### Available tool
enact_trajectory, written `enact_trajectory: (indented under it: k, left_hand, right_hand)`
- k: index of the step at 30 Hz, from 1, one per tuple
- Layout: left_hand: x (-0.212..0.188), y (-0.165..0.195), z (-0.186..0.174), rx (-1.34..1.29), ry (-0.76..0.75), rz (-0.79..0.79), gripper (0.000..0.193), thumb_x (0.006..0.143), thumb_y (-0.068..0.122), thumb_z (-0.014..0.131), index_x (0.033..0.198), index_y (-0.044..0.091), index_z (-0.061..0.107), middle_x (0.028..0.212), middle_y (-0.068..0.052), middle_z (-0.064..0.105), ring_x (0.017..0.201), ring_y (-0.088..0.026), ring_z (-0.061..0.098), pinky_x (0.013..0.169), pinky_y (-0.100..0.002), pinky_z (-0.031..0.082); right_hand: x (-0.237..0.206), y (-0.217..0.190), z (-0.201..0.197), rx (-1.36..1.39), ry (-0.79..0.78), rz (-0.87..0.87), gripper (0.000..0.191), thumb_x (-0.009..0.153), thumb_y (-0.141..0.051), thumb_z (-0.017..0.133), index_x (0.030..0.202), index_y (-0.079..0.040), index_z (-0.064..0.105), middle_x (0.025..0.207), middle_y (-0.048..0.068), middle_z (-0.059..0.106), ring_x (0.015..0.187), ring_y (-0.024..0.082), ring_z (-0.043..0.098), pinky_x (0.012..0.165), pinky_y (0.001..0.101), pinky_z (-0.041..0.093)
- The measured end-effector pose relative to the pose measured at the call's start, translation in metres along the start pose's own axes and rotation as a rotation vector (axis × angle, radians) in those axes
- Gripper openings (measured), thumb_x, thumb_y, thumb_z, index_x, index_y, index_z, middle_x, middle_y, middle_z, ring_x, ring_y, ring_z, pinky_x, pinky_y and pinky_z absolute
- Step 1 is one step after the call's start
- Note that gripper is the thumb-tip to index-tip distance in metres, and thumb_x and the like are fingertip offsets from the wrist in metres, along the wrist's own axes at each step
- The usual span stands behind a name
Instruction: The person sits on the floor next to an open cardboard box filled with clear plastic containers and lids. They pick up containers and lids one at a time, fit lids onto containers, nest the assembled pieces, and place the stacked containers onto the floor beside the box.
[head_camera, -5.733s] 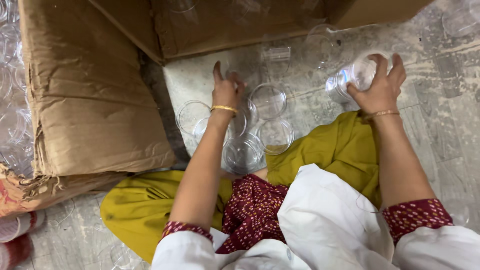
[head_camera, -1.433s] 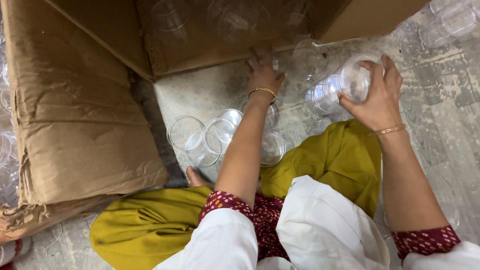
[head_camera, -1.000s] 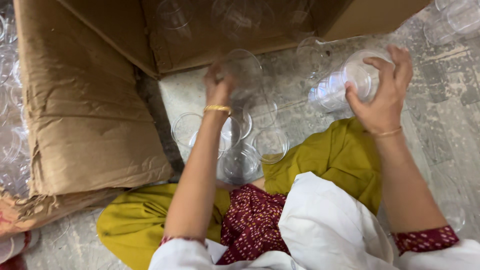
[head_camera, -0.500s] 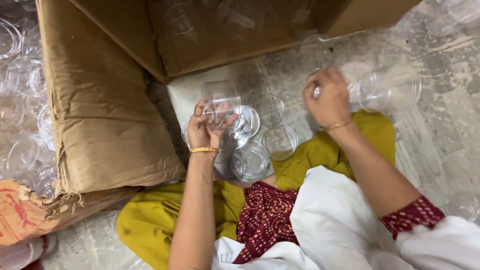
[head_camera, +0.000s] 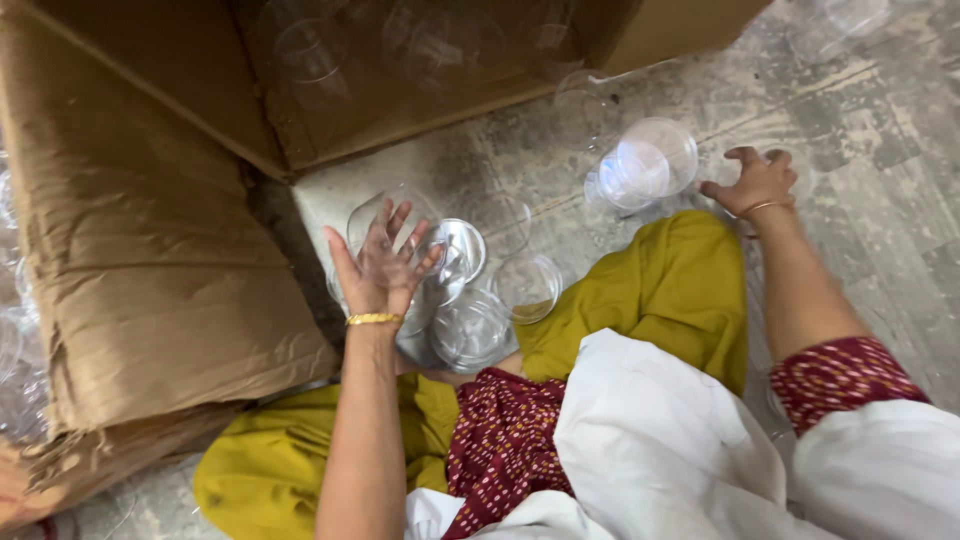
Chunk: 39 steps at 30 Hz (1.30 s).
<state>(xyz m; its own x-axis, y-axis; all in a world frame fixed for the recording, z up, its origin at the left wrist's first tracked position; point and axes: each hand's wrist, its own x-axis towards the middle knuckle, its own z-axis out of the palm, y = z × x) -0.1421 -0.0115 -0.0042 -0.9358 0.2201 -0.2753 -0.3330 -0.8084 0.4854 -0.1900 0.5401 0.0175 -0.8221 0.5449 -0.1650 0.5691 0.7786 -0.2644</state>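
Note:
My left hand (head_camera: 380, 268) is raised palm up with the fingers spread around a clear plastic cup (head_camera: 392, 212), just above a cluster of loose clear cups (head_camera: 470, 325) on the floor by my knees. My right hand (head_camera: 757, 185) rests on the floor with its fingers curled and apart, holding nothing. It sits just right of a nested stack of clear cups (head_camera: 645, 163) lying on its side.
An open cardboard box (head_camera: 640, 35) with more clear cups inside stands ahead. Its big brown flap (head_camera: 150, 260) spreads over the left side. Other clear cups lie at the top right (head_camera: 840, 18). My yellow-clad legs (head_camera: 660, 280) are folded on the grey stone floor (head_camera: 880, 180).
My right hand has set the nested stack down on the floor and moved to its right. My left hand picked a cup out of the cluster and lifted it.

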Motion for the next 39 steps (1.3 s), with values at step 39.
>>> enact_trajectory:
  k: [39]
  left_hand:
    - [-0.009,0.004,0.012,-0.062,-0.051,0.062,0.089,0.092,0.072,0.046,0.160,0.017,0.030,0.159,-0.014,0.039,0.142,-0.035,0.045,0.114,-0.063,0.042]
  right_hand:
    - [-0.090,-0.102,-0.051,-0.025,0.167,-0.909,0.097,0.073,-0.026,0.092,0.159,-0.015,0.049,0.168,0.027,0.030,0.154,0.051,0.027,0.127,0.0591,0.031]
